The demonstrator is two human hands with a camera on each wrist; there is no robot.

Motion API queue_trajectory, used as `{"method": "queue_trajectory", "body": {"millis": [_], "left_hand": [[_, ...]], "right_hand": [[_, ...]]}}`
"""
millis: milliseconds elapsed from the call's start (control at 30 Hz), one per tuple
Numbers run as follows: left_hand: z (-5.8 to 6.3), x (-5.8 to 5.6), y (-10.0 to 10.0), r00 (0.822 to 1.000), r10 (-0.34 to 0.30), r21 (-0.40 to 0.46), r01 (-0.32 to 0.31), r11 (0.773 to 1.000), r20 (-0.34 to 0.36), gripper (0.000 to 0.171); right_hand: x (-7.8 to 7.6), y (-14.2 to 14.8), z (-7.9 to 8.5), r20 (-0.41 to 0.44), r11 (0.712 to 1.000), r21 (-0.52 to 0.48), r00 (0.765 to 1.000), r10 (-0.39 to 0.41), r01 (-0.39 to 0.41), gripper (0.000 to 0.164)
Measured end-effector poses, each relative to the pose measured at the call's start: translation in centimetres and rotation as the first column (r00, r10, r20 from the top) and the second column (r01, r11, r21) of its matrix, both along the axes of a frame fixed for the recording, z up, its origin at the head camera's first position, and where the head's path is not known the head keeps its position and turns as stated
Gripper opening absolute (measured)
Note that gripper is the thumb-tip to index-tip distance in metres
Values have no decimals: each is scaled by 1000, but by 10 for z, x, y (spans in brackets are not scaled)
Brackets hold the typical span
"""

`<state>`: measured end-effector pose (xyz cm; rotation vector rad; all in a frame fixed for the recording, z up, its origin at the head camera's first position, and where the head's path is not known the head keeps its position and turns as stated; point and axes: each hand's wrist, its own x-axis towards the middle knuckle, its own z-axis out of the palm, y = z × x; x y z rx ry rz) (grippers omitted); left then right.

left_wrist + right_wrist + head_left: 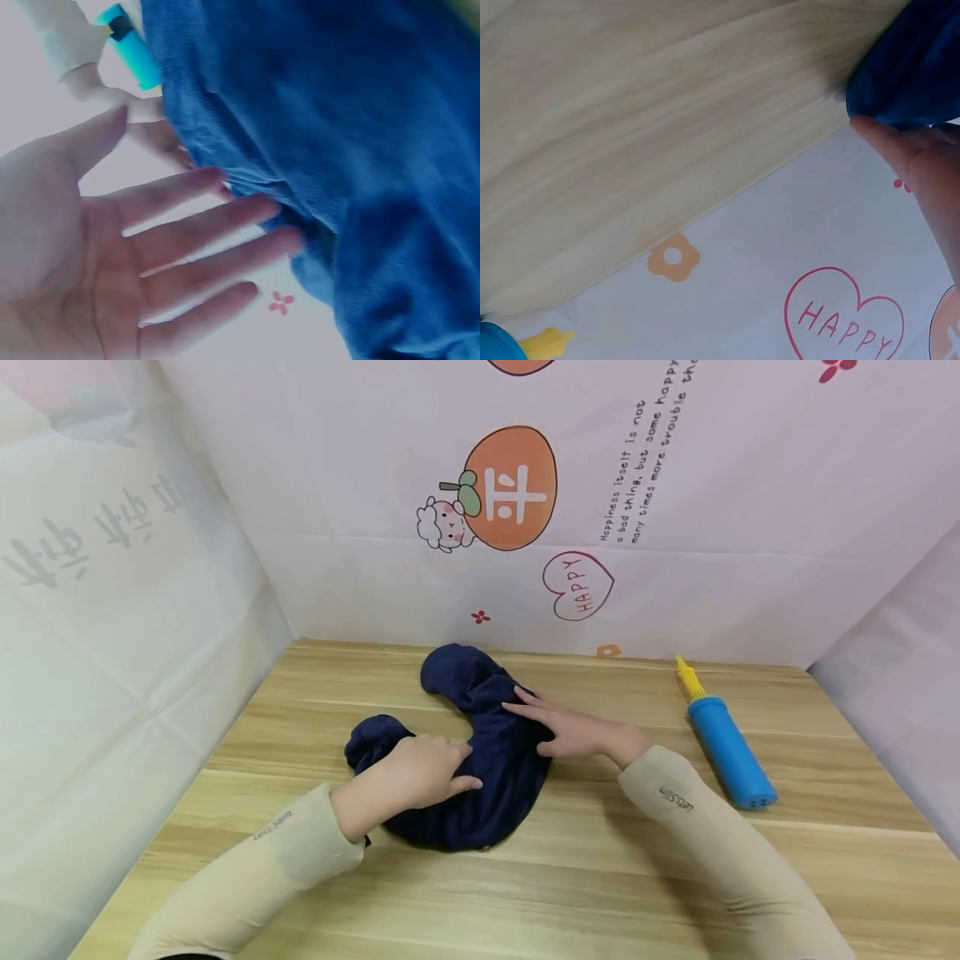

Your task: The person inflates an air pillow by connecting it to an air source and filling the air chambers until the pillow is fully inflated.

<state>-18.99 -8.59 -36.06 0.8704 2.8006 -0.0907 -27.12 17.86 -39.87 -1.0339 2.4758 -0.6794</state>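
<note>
Sleeves (255, 868) end in spread left hand (420, 770) and right hand (566, 728), seemingly touching the navy pillow (491, 802) below.

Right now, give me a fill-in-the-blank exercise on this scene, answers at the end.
The U-shaped pillow is dark ____.
The pump ends in a nozzle coloured ____.
The word inside the heart is ____.
Of the person's hands, the one nearer the pump is the ____.

Missing words: blue; yellow; HAPPY; right.

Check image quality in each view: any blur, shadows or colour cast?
Head: mostly crisp, soft shadow beside the right sleeve on the table; left wrist: bluish, left hand and navy neck pillow soft; right wrist: dimmer, wood grain blurred.
</note>
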Motion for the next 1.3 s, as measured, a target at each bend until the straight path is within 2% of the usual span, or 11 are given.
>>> {"method": "queue_trajectory", "body": {"millis": [100, 167, 267, 400, 500, 633, 733, 1000, 1300], "left_hand": [[-4, -4, -3, 995, -95, 49, 97, 994, -37, 66], [-8, -6, -5, 989, -147, 51, 148, 988, -20, 68], [-17, -8, -6, 980, -195, 50, 192, 980, 49, 70], [-29, -8, -8, 964, -219, 67, 211, 975, 153, 76], [-35, -8, -7, 960, -213, 59, 206, 977, 183, 81], [-40, -11, -4, 964, -198, 30, 196, 980, 178, 85], [-41, -11, -1, 966, -182, 7, 184, 983, 181, 84], [-38, -3, 11, 977, -115, -56, 127, 990, 180, 81], [-43, -5, 29, 985, -29, -127, 51, 991, 170, 82]], "right_hand": [[4, 1, 1, 15, 1000, -14, 1000, -5, 5, 75], [6, 0, -1, 12, 1000, 4, 1000, -10, 10, 79], [9, -2, -5, 6, 999, 30, 1000, -21, 21, 85], [10, -7, -10, -27, 998, 64, 999, -26, 28, 84], [8, -11, -14, -57, 995, 98, 998, -18, 24, 85], [4, -15, -15, -87, 992, 122, 996, 0, 11, 87], [1, -18, -13, -96, 991, 131, 995, 12, 0, 87], [-12, -28, -11, -70, 982, 189, 997, 37, -23, 88], [-27, -35, -15, -85, 976, 217, 996, 33, -14, 88]]}}
